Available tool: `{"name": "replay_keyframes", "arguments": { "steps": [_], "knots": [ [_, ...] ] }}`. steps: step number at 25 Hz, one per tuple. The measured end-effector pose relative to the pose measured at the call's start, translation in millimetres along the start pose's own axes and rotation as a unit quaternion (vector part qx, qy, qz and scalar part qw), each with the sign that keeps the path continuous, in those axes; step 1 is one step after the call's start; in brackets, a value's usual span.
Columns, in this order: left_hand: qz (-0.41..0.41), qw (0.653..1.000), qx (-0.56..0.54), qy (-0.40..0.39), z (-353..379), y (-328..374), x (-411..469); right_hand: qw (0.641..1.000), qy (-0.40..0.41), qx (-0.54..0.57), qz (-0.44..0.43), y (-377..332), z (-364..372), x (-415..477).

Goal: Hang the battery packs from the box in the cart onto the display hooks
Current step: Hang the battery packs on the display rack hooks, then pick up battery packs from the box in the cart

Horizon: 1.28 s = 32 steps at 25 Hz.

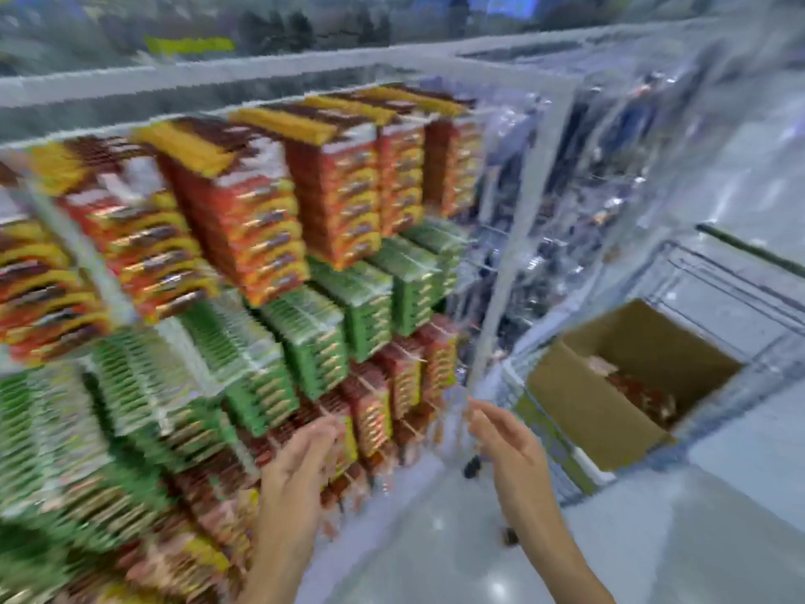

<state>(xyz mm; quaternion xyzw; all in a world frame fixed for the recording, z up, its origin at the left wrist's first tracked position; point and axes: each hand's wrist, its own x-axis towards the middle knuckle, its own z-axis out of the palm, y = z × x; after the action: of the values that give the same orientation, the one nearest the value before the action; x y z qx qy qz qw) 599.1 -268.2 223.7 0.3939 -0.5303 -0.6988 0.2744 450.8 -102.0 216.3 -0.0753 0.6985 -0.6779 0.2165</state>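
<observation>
Pic is rly blurry so take this w/ salt. Both hands are low in the middle, in front of the display. Left hand (300, 459): grip open, fingers about straight, tips right at the bottom row of red packs (370, 403) already hanging there. Can't tell if it's touching them or just beside. Right hand (496, 433): grip also open, fingers loose and spread a bit, nothing in it afaict.

The stock to hang is the battery packs (640, 396), a red-ish smear at the bottom of the cardboard box (579, 407), which sits in the cart (718, 289) on the right. So it looks like we're between packs: nothing in hand, next 1 not picked up yet imo.

Key bit: the box lies to the right of the right hand and a little farther off. The right hand is clearly the nearer 1 of the 2, and the left is on the shelf side. The packs sit toward the box's far right end, so the reach goes right and down over the near wall. Which way the packs lie in there, can't tell. Hooks themselves are lost in the blur too.
</observation>
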Motion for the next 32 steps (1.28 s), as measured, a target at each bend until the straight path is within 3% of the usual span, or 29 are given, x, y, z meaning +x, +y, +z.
{"name": "replay_keyframes", "arguments": {
  "steps": [6, 11, 26, 32],
  "knots": [
    [-0.064, 0.994, 0.05, -0.075, 162.1, -59.4, 11.4, 0.99, 0.135, -0.019, 0.031, 30.2, -170.8, 40.9],
    [-0.115, 0.983, 0.09, -0.114, 268.2, -79.9, 8.3, 0.974, 0.209, 0.003, 0.09, 48.0, -253.2, 61.0],
    [-0.153, 0.914, 0.212, -0.31, 483.1, -128.0, 142.3, 0.913, 0.345, 0.019, 0.218, 51.9, -334.7, 206.1],
    [-0.158, 0.894, 0.261, -0.328, 558.5, -156.1, 177.2, 0.896, 0.365, 0.038, 0.25, 47.5, -360.9, 251.6]
  ]
}}
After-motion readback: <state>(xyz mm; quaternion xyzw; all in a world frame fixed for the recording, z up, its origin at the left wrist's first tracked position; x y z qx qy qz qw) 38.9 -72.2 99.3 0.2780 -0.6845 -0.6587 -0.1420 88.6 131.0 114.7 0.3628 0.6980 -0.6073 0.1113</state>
